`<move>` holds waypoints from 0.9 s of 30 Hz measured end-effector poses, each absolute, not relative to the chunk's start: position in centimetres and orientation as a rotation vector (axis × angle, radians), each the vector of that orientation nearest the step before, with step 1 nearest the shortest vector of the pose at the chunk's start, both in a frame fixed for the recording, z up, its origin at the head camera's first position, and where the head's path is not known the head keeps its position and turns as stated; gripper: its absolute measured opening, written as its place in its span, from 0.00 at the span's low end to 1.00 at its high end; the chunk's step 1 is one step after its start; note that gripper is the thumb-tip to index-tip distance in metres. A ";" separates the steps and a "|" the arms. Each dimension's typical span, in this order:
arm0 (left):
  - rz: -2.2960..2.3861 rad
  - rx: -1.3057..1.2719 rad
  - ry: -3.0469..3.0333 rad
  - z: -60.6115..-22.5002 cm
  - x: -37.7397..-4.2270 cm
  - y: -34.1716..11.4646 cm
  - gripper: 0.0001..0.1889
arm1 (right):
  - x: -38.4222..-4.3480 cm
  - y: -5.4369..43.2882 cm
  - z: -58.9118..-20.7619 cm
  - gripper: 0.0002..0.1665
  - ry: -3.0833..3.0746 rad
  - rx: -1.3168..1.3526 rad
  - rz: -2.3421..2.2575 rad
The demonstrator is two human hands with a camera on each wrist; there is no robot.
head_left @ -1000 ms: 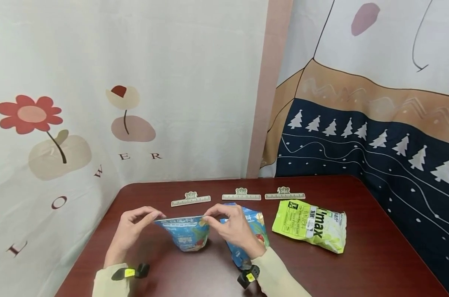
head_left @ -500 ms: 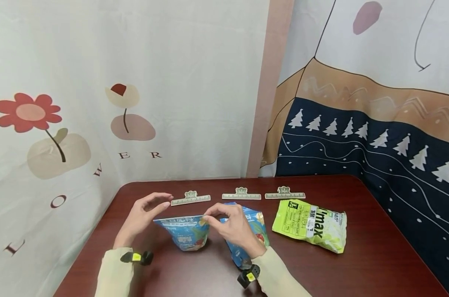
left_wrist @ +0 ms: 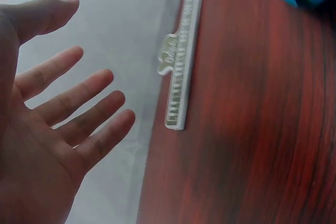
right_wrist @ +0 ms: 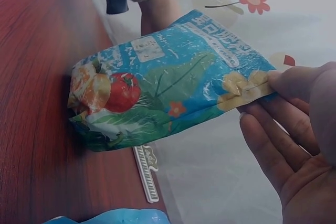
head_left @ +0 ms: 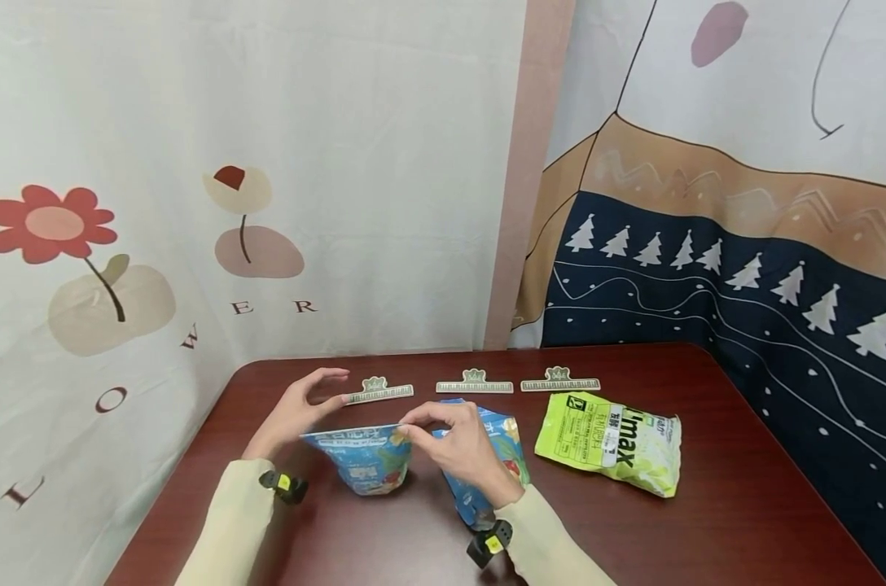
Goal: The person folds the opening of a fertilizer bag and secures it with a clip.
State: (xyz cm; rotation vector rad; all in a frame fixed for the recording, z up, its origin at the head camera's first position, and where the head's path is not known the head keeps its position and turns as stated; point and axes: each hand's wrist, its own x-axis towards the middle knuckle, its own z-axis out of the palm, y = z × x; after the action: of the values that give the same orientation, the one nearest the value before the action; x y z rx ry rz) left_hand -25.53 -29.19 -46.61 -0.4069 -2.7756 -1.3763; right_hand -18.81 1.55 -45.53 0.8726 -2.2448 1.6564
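My right hand pinches the top right corner of a blue printed pouch, which stands upright on the table with its top edge stretched sideways. In the right wrist view, thumb and fingers grip the corner of this pouch, printed with a tomato and leafy greens. My left hand holds nothing and reaches past the pouch towards the leftmost pale bag clip, a long ridged bar with a crown-shaped handle. In the left wrist view its fingers are spread, apart from that clip.
Two more bag clips, the middle one and the right one, lie along the far edge of the dark red table. A second blue pouch lies partly behind my right hand. To the right is a green bag.
My left hand has let go of the pouch's top left corner and moved forward and right towards the leftmost clip. My right hand keeps its pinch on the pouch.
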 end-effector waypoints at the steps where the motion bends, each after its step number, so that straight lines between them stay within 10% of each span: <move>1: -1.359 -0.408 -2.789 -46.7 -25.8 -29.2 0.26 | -18.8 1.6 -45.5 0.04 -2.246 0.869 1.664; 27: -0.612 -0.758 -3.038 -49.3 -31.7 -26.4 0.30 | -18.6 1.4 -45.2 0.03 -2.285 0.747 1.876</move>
State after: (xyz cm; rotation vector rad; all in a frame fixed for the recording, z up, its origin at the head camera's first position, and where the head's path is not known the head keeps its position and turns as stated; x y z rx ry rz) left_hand -31.67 -26.44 -49.33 -0.7580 -3.0380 -0.6122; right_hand -18.57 1.35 -45.18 0.7469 -2.2848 1.8759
